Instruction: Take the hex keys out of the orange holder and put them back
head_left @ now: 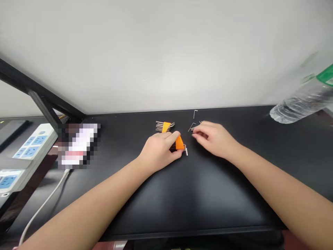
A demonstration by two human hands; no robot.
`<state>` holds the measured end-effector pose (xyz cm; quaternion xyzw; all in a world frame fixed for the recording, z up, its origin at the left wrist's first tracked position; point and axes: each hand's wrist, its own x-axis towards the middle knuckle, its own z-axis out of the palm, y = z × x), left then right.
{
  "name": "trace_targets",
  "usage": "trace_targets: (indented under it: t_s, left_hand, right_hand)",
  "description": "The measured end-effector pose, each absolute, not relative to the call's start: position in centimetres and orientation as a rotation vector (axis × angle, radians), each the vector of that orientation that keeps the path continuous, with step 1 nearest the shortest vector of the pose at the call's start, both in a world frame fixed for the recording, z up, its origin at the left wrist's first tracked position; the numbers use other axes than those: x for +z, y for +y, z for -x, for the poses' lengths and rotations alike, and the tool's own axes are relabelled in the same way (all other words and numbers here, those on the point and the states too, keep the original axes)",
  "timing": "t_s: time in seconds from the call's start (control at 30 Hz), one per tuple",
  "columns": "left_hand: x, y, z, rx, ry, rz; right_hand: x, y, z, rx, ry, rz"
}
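Observation:
My left hand [161, 150] is closed around an orange hex key holder [179, 142], with bent key ends sticking out at its right. Just behind that hand lies a second orange holder [166, 127] filled with several hex keys. My right hand [212, 139] is over a few loose hex keys [193, 128], its thumb and fingers curled close together at them. Whether a key is between those fingertips I cannot make out. One more small hex key [194, 114] lies farther back, near the wall.
A black table [182, 201] runs along a white wall. At the right a clear plastic bottle [299, 100] with a green label leans into view. On the left are a blurred-out phone [78, 146], a white cable [44, 205], a power strip [31, 152] and a black metal frame [43, 107].

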<state>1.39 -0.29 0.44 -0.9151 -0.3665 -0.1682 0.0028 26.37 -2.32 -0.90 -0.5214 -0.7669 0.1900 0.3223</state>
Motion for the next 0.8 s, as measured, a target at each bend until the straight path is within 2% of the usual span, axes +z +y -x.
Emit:
trace_targets:
  t_s: [0.07,0.47,0.53,0.7,0.8]
  left_hand:
    - [0.4,-0.2,-1.3,-0.518,-1.158,2.867]
    - [0.0,0.3,-1.1,-0.423,-1.11,2.883]
    - [0.0,0.4,-1.1,-0.41,-1.116,2.885]
    - [0.1,0.4,-1.2,-0.46,-1.108,2.899]
    - [0.1,0.4,-1.1,-0.533,-1.104,2.921]
  right_hand:
    - [-1.1,-1.6,-28.3,0.187,-2.15,1.459]
    - [0.1,-2.0,-28.4,-0.198,-2.536,1.762]
    - [0.4,-2.3,-28.1,-0.116,-2.546,1.723]
    - [1.5,-2.9,-27.8,0.379,-2.372,1.416]
    - [1.8,-3.1,-27.6,0.547,-2.248,1.292]
